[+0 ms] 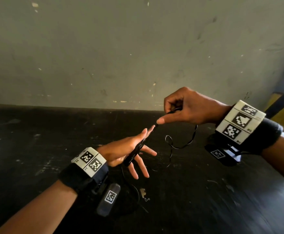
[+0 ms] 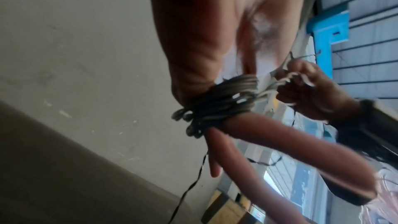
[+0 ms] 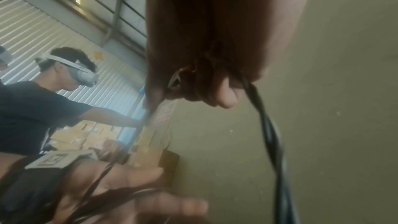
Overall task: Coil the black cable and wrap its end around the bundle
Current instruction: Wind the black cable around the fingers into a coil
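My left hand [image 1: 119, 153] is held out over the dark table with its fingers straight and spread. A bundle of black cable [image 1: 135, 152] is wound around that hand, seen in the left wrist view as several turns [image 2: 217, 105] across the fingers' base. My right hand [image 1: 185, 107] is above and to the right, and it pinches the cable's free length between thumb and curled fingers. From it a slack loop [image 1: 185, 144] hangs down. In the right wrist view the twisted cable [image 3: 269, 125] drops from that pinch.
The dark, scuffed tabletop [image 1: 36, 149] meets a grey wall [image 1: 121, 48] behind. A small pale scrap [image 1: 143, 192] lies near the front. A yellow-and-black striped edge [image 1: 283, 107] is at far right. Another person wearing a headset [image 3: 43, 100] stands off to the side.
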`<state>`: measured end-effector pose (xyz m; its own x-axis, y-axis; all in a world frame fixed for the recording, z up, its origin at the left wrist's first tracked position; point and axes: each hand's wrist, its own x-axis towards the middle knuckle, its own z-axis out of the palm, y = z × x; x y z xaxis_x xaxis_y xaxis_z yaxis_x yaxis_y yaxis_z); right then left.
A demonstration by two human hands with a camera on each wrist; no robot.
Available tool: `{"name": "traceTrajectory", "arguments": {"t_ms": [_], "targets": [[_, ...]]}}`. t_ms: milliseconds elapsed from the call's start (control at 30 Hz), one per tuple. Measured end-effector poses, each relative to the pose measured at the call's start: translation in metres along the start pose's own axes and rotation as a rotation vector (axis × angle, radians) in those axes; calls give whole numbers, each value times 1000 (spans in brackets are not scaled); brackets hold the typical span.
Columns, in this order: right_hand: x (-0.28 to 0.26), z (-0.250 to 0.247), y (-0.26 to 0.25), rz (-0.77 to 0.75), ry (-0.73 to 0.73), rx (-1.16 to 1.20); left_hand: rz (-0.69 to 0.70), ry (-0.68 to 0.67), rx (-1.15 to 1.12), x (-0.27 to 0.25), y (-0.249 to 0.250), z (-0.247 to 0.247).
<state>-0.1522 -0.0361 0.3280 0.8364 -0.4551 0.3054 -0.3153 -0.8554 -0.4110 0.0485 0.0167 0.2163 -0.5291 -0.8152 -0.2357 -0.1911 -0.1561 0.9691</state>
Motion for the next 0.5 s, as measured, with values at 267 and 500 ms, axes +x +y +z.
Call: {"name": "traceTrajectory", "arguments": {"t_ms": [267,500], "targets": [[11,18,43,135,90,-33,152,-284,-213,-3,5,8],[3,82,61,317,220,376,405,-252,-523,1,30,-1]]}}
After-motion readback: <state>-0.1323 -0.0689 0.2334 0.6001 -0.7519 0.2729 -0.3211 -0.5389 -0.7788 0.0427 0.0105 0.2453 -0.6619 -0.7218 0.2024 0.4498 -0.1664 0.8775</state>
